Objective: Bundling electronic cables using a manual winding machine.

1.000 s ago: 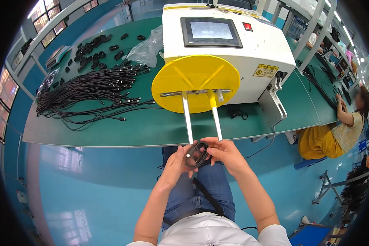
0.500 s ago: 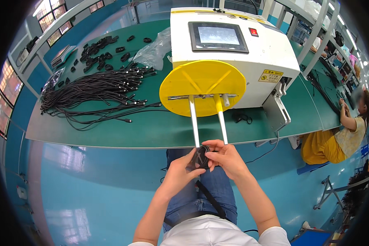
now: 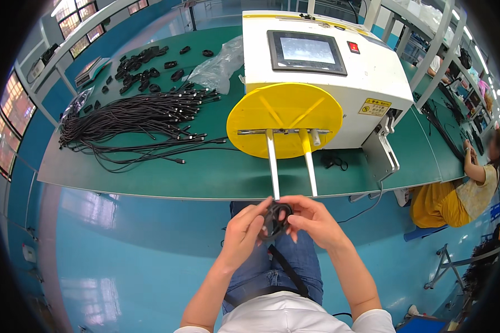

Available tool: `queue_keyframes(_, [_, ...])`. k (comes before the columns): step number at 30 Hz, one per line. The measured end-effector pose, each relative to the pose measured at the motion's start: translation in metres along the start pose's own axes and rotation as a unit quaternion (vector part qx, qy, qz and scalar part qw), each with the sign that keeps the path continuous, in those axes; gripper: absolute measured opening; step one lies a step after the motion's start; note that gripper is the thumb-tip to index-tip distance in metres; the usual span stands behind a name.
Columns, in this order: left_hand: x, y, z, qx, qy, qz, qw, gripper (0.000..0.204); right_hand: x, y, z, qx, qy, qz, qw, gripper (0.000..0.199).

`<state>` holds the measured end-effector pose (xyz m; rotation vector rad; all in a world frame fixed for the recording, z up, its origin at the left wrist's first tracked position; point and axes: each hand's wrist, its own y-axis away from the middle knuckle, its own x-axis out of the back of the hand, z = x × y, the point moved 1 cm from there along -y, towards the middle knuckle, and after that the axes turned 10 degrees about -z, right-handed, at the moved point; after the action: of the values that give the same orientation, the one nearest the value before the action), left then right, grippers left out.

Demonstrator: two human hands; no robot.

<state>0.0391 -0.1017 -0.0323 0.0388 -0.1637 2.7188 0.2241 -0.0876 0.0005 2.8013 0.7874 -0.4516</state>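
Between my hands, over my lap and just off the table's front edge, is a coiled black cable [image 3: 274,221]. My left hand [image 3: 245,230] grips the coil's left side, fingers bent around it. On its right side my right hand [image 3: 311,222] pinches the loop between thumb and fingers. The two prongs [image 3: 274,169] of the winding machine reach toward me, their tips right beyond my fingers. Behind them stands the machine's round yellow disc [image 3: 286,111].
A white machine body [image 3: 316,89] with a screen stands on the green table [image 3: 205,180]. A bundle of straight black cables [image 3: 133,119] lies left, with several coiled cables [image 3: 144,58] behind it. A plastic bag [image 3: 219,66] touches the machine. A person [image 3: 478,177] sits far right.
The coil has turned in my hands and its open middle now shows. My fingers have shifted around it. The whole view has moved slightly, so the machine sits further right.
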Motion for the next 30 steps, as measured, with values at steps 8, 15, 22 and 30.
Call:
queue_keyframes(8, [-0.024, 0.0, 0.001, 0.061, 0.018, 0.004, 0.998, 0.035, -0.016, -0.006, 0.044, 0.102, 0.21, 0.199, 0.952, 0.011])
queue_keyframes(15, [-0.03, 0.004, 0.007, 0.029, -0.256, -0.045, 0.965, 0.051, -0.016, -0.018, 0.056, 0.125, 0.452, 0.232, 0.852, 0.012])
queue_keyframes(22, [-0.018, -0.004, -0.033, 0.044, -0.148, 0.006, 0.988, 0.054, -0.018, -0.023, 0.056, 0.103, 0.489, 0.161, 0.851, 0.015])
queue_keyframes(30, [-0.004, 0.001, -0.038, 0.115, 0.261, 0.0, 0.958, 0.04, 0.011, -0.011, 0.039, 0.055, 0.322, 0.168, 0.93, 0.028])
